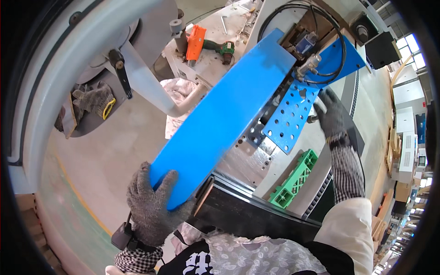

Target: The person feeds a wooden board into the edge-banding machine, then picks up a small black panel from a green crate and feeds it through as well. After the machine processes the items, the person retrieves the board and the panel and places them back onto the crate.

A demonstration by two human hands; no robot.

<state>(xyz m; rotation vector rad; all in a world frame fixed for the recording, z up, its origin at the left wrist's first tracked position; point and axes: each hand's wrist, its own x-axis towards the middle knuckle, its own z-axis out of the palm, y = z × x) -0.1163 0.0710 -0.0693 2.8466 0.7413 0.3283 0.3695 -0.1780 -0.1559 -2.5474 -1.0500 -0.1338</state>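
A long flat blue panel (224, 110) stretches diagonally from near left toward the machine at the far right. My left hand (153, 206), in a grey knitted glove, grips its near end, with the thumb on the top face. At the right edge of a blue perforated plate (293, 114), my right hand (332, 117) is bent around something, also in a grey glove. A small dark knob (312, 118) sits by its fingertips. What those fingers hold is hidden. Behind the plate stand a metal cylinder fitting (308, 66) and looped black cable (341, 59).
A green ribbed plastic part (293, 181) lies by the black machine edge (247, 201). An orange holder (196, 42) and a green drill (222, 48) rest on the far white table. A curved white machine frame (55, 68) arches at left, near a spare grey glove (98, 101).
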